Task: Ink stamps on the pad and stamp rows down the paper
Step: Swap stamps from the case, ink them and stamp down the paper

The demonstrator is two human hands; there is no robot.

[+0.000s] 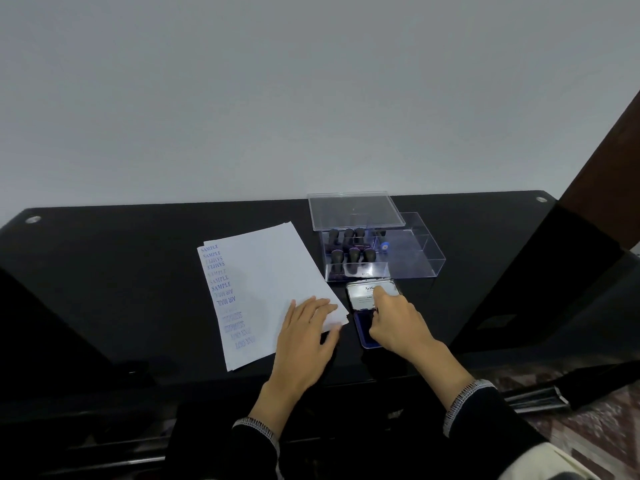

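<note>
A white paper sheet [266, 268] lies slanted on the black table [121, 271], with a column of blue stamped words [225, 296] down its left side. My left hand [304, 337] rests flat and open on the sheet's near right corner. To the right sits the ink pad [363, 329], blue inside, with its silver lid [360, 297] raised behind it. My right hand [394, 323] is curled down over the pad, index finger reaching towards the lid. It seems to grip a small dark stamp [375, 311], mostly hidden under the fingers.
Behind the pad stands a clear plastic box [419, 258] holding several black-handled stamps [351, 254] and a small blue item [385, 247]. Its clear lid [353, 211] leans at the back. A grey wall rises behind the table. A dark panel stands at the right.
</note>
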